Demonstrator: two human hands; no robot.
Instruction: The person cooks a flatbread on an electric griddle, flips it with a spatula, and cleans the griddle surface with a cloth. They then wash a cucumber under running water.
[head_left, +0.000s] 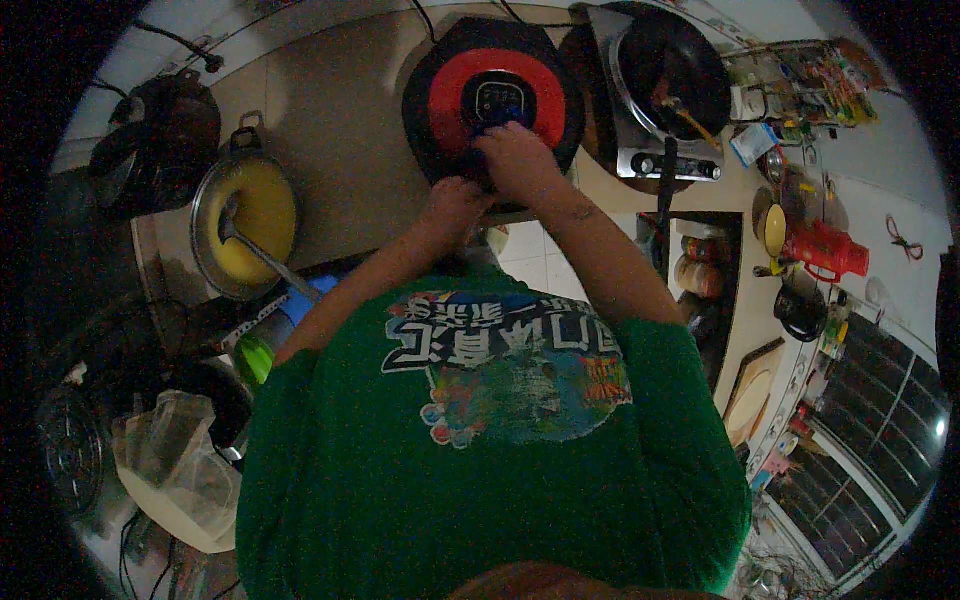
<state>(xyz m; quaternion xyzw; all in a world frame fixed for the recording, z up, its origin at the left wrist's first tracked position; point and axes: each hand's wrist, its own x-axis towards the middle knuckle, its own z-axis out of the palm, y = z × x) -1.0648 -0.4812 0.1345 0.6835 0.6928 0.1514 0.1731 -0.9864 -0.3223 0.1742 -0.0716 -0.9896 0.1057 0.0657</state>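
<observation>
A round electric cooking appliance (553, 112) with a black body and a red ring on its lid stands in front of me. A small control panel (501, 99) sits at the ring's centre. My right hand (519, 159) lies over the front of the lid, just below the panel, with its fingers curled. Lower and to the left, my left hand (454, 204) is at the appliance's front edge, fingers bent toward the right hand. The dark part between the hands is mostly hidden, and in this dim light I cannot tell whether either hand grips it.
Right of the appliance, a black wok (637, 52) with a wooden-handled utensil rests on a cooktop (626, 161). At left stand a pan of yellow liquid (274, 199) with a ladle (262, 259) in it and a dark pot (172, 142). A red thermos (836, 251) is far right.
</observation>
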